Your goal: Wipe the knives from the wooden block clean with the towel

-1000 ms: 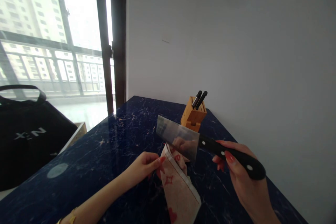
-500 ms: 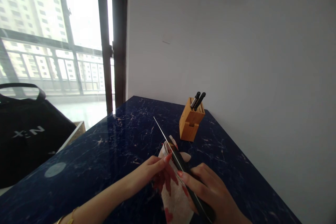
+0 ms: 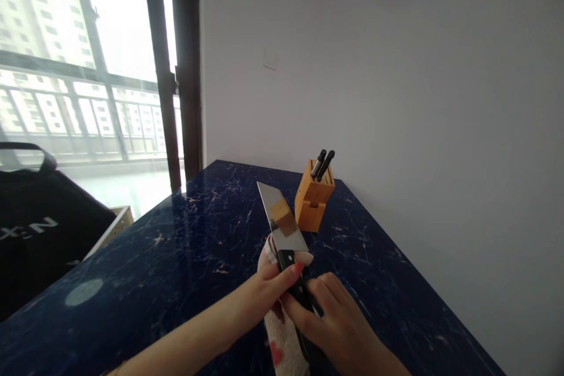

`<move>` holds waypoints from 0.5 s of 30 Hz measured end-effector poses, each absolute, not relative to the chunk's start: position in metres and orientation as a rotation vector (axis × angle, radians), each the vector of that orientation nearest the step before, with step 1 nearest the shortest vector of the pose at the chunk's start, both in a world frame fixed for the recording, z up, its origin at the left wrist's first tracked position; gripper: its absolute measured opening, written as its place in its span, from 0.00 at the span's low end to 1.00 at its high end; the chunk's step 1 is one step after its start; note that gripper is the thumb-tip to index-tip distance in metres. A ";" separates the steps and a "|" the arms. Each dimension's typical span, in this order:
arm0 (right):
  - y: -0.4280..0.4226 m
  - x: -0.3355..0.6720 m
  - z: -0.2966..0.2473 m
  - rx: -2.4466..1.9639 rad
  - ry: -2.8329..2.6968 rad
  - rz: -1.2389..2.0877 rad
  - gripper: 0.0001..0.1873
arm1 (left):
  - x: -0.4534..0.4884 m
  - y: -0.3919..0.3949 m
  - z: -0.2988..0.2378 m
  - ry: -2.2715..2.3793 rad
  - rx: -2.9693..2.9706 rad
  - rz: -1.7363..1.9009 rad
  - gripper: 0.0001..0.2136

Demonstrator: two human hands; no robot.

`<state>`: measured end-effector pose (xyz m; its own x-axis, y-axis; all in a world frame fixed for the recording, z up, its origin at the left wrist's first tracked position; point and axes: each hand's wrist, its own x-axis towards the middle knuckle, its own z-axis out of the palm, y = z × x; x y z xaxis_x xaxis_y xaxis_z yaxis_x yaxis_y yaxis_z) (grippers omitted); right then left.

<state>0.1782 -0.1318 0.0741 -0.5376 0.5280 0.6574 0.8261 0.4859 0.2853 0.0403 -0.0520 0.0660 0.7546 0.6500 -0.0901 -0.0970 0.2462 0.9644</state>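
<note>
A cleaver [image 3: 286, 226] with a broad shiny blade and black riveted handle points away from me, its flat face turned up. My right hand [image 3: 335, 317] is closed round the rear of the handle. My left hand [image 3: 273, 282] pinches the handle near the blade, thumb on top; its other fingers are mostly hidden below. Under the handle and my left hand hangs a pale cloth [image 3: 282, 335] with red patches, one end showing beside the blade's heel. Beyond the blade stands a wooden knife block [image 3: 311, 208] holding two black-handled tools.
The dark blue marbled table [image 3: 198, 229] runs up to a grey wall [image 3: 374, 70]. A black bag [image 3: 48, 223] with white letters is at the left, by a bright window [image 3: 118, 59]. A pale round mark [image 3: 83, 292] shows on the tabletop.
The cleaver has rolled from edge-on to showing its flat blade face. My left thumb has moved onto the handle, and my right hand has shifted slightly left.
</note>
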 end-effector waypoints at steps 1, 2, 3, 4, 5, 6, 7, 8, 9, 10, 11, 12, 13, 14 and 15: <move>-0.131 0.178 0.076 -1.100 -2.250 -0.818 0.15 | 0.041 -0.052 0.067 0.571 1.260 0.564 0.24; -0.130 0.179 0.077 -1.075 -2.259 -0.819 0.14 | 0.040 -0.052 0.067 0.604 1.294 0.585 0.23; -0.128 0.180 0.077 -1.047 -2.268 -0.800 0.13 | 0.039 -0.050 0.067 0.596 1.314 0.592 0.22; -0.127 0.181 0.077 -1.025 -2.279 -0.749 0.12 | 0.038 -0.048 0.068 0.598 1.322 0.614 0.22; -0.124 0.183 0.077 -1.005 -2.281 -0.668 0.12 | 0.037 -0.045 0.068 0.615 1.329 0.625 0.21; -0.121 0.186 0.076 -0.994 -2.258 -0.568 0.12 | 0.035 -0.041 0.068 0.652 1.348 0.638 0.21; -0.117 0.189 0.075 -0.998 -2.208 -0.464 0.13 | 0.033 -0.038 0.069 0.674 1.366 0.625 0.21; -0.112 0.194 0.075 -1.012 -2.130 -0.373 0.15 | 0.031 -0.035 0.071 0.678 1.377 0.600 0.22; -0.106 0.200 0.074 -1.045 -2.011 -0.313 0.16 | 0.028 -0.032 0.073 0.670 1.377 0.580 0.22; -0.098 0.207 0.075 -1.105 -1.886 -0.279 0.18 | 0.026 -0.030 0.075 0.650 1.366 0.562 0.22; -0.089 0.215 0.077 -1.195 -1.763 -0.247 0.19 | 0.024 -0.028 0.078 0.633 1.360 0.551 0.21; -0.077 0.225 0.080 -1.264 -1.653 -0.220 0.20 | 0.022 -0.027 0.080 0.627 1.368 0.548 0.20; -0.065 0.235 0.085 -1.308 -1.567 -0.197 0.21 | 0.021 -0.025 0.083 0.639 1.394 0.552 0.20; -0.051 0.246 0.090 -1.339 -1.486 -0.179 0.23 | 0.019 -0.024 0.086 0.666 1.434 0.567 0.19; -0.036 0.257 0.097 -1.349 -1.427 -0.172 0.25 | 0.018 -0.023 0.089 0.706 1.482 0.592 0.19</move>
<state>0.2570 -0.0359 0.0969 0.2615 0.6083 0.7494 0.7687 0.3382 -0.5428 0.0178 -0.0229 0.0885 0.6732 0.7370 -0.0604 0.0687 0.0190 0.9975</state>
